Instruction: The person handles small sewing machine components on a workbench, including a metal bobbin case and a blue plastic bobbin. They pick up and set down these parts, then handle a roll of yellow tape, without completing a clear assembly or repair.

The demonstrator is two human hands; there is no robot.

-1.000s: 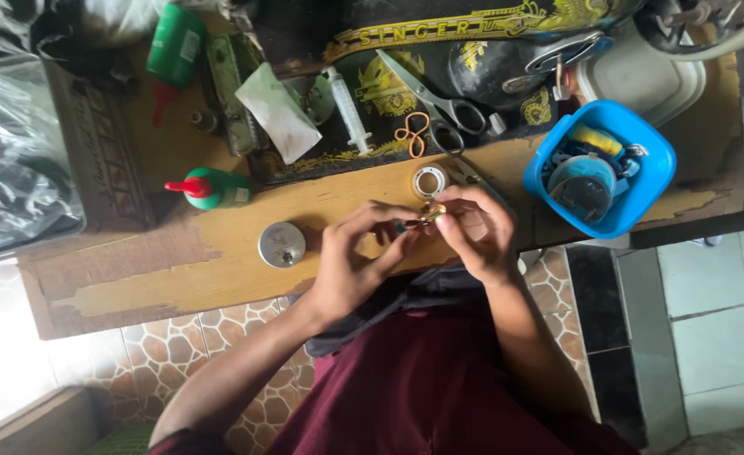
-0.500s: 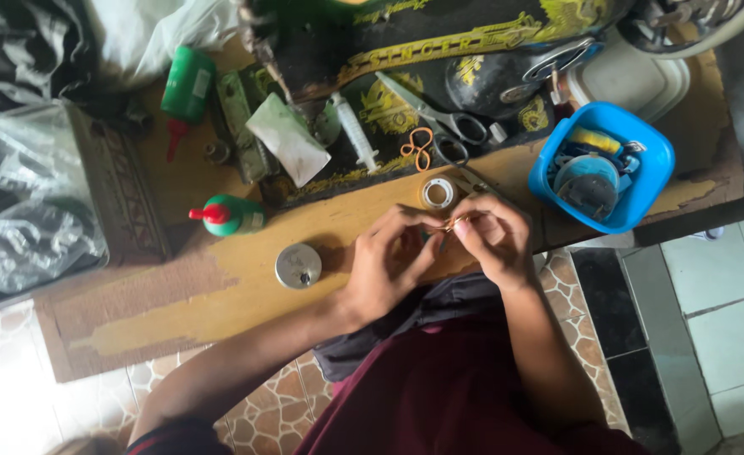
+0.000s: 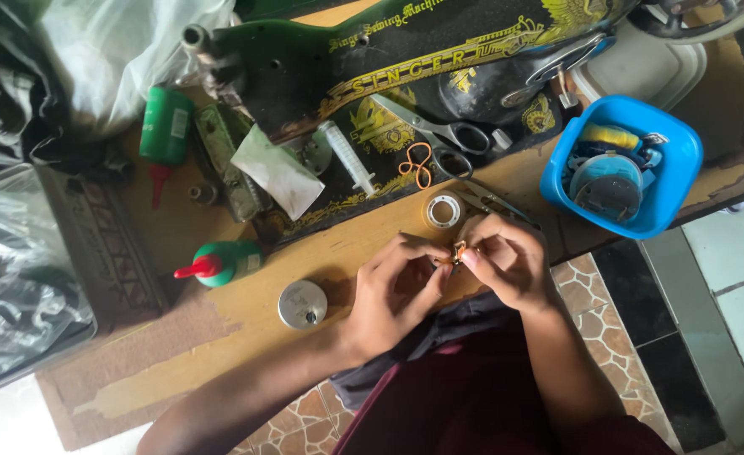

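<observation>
Brassy small part (image 3: 458, 251) pinched between both hands' (image 3: 452, 270) fingertips above wooden table (image 3: 220, 337).

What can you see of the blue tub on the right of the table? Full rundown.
The blue tub looks like glossy plastic, squarish with rounded corners and an open top, no lid. It stands upright at the right end of the wooden table, near its edge, beside the base of the sewing machine and just below a white container. It is filled with small items: a round dark disc, a yellow spool, other bits too small to tell. Neither hand touches it.
</observation>
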